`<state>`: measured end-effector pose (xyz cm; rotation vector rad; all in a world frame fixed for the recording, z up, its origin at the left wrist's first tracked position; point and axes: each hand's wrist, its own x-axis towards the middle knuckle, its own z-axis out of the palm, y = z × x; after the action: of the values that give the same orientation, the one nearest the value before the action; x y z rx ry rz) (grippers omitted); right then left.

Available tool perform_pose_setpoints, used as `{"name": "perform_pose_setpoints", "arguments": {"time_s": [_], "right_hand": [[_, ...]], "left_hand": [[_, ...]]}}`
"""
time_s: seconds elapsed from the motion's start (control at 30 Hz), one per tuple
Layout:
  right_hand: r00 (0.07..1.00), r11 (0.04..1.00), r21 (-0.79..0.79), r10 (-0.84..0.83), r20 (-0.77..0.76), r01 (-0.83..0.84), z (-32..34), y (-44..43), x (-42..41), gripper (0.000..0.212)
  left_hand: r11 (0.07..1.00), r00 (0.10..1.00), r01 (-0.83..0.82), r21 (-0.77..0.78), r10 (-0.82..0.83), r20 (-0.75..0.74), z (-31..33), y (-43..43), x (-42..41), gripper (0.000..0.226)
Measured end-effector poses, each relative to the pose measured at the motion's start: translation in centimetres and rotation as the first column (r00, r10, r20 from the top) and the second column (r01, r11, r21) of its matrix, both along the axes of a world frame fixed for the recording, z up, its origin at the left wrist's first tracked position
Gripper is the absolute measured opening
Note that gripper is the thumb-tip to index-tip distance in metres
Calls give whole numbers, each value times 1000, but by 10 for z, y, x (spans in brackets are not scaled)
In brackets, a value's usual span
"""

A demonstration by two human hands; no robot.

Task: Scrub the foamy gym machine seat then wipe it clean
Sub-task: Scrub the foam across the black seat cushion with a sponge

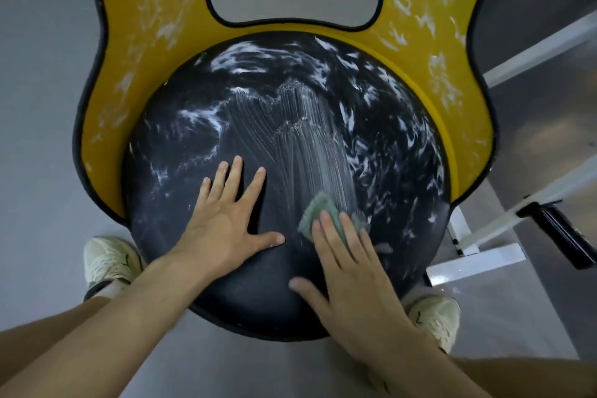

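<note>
The round black seat (181,152) fills the middle of the view, smeared with white foam. A band of fine scrub streaks runs up its centre. Behind it rises a yellow backrest (135,42) with a cut-out, also streaked with foam. My left hand (226,220) lies flat on the seat's near left part, fingers spread and straight. My right hand (352,271) presses a green-grey sponge (318,208) onto the seat with straight fingers, at the lower end of the streaks. Most of the sponge is hidden under my fingers.
White frame bars (533,45) of the machine and a black handle (568,236) stand to the right. My two pale shoes (106,262) are on the grey floor (38,107) on either side of the seat's near edge.
</note>
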<state>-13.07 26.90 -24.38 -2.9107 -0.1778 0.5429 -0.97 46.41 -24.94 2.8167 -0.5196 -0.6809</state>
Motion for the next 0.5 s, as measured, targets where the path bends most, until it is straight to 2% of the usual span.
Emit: {"name": "perform_pose_setpoints", "arguments": {"time_s": [0.13, 0.27, 0.4, 0.5], "right_hand": [[999, 1000, 2, 25, -46, -25, 0, -3, -7, 89], [999, 999, -20, 33, 7, -33, -3, -11, 66, 90], [999, 1000, -20, -10, -34, 9, -2, -10, 136, 87], [1000, 1000, -10, 23, 7, -23, -5, -12, 113, 87]], "left_hand": [[1000, 1000, 21, -1, -21, 5, -2, 1, -7, 111], [999, 999, 35, -11, -35, 3, -1, 1, -14, 109], [999, 999, 47, -15, -47, 2, 1, -2, -10, 112], [998, 998, 61, -2, -61, -15, 2, -11, -3, 116]]}}
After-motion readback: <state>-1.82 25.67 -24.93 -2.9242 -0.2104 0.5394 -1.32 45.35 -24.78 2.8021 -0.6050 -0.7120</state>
